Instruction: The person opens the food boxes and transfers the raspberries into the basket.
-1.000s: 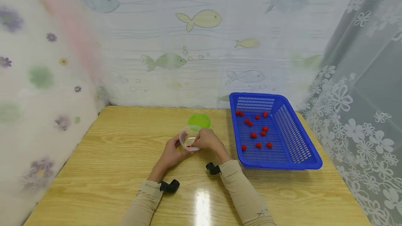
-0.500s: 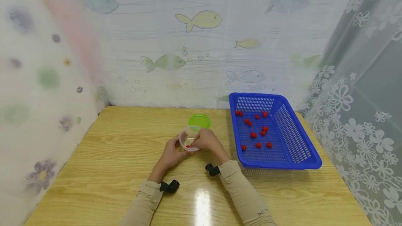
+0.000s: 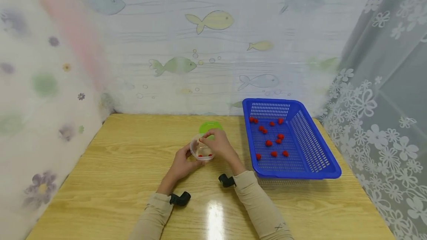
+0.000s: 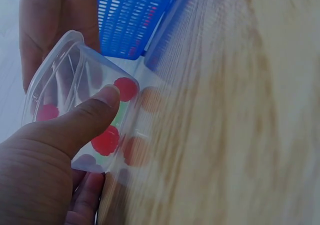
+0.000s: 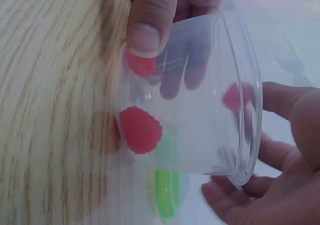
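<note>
My left hand [image 3: 183,162] grips a clear plastic container [image 5: 195,105] by its side, thumb on the near wall and fingers behind it. Two red raspberries lie at the container's bottom: one raspberry [image 5: 142,65] by my left thumb and another raspberry [image 5: 141,130] a little apart from it. My right hand [image 3: 220,145] reaches over the container's mouth, its fingertips just within the rim. Between those fingertips it pinches a third raspberry [image 5: 237,96], seen through the clear wall in both wrist views.
A green lid [image 3: 211,126] lies on the wooden table [image 3: 133,166] just behind the container. To the right stands a blue perforated basket [image 3: 300,175] with several raspberries spread over its floor. A fish-print curtain [image 3: 213,66] hangs at the table's back edge.
My right hand has risen from deep inside the container to its mouth, with a raspberry at its fingertips. Two raspberries now show at the bottom. The left hand has stayed in place.
</note>
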{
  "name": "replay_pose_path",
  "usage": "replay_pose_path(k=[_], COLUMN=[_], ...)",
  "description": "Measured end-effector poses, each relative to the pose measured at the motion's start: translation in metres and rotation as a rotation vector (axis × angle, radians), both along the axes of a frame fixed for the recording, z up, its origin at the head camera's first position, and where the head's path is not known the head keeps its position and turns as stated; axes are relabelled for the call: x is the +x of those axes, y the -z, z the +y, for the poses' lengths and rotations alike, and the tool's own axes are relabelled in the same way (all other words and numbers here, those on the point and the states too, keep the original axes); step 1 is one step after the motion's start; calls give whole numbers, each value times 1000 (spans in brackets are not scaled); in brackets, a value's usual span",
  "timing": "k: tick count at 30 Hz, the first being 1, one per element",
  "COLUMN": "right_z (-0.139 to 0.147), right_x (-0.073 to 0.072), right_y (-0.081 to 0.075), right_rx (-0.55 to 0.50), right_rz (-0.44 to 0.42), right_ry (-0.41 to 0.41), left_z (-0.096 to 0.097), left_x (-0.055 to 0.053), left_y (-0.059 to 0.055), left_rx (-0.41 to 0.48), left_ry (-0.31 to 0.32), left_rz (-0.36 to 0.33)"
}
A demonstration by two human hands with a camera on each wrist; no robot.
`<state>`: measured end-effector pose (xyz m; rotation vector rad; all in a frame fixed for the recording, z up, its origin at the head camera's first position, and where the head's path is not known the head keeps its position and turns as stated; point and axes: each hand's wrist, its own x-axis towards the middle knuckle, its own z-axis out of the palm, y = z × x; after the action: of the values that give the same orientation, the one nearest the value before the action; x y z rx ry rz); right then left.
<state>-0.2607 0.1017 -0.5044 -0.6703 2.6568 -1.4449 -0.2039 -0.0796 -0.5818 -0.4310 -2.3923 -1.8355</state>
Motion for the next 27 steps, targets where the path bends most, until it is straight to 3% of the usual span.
replay_pose_path(k=[4,15,21,27], right_z=[1,-1,-5,6], right_x=[-4,0,13,37], right_y=[-3,-14,-30,-58], right_rx=[-131,-334,-408,-412], right_rz=[35,73,92,101], right_ry=[-8,-80,-146,-201], left_z=[1,1,1,1], left_x=[-1,-2,-1,1], left_y=[-3,-3,-1,-1], left_rx=[-10,-29,-20,-15], left_ry=[-10,-12,-25,-34], left_rz=[-14,-19,-11,-16])
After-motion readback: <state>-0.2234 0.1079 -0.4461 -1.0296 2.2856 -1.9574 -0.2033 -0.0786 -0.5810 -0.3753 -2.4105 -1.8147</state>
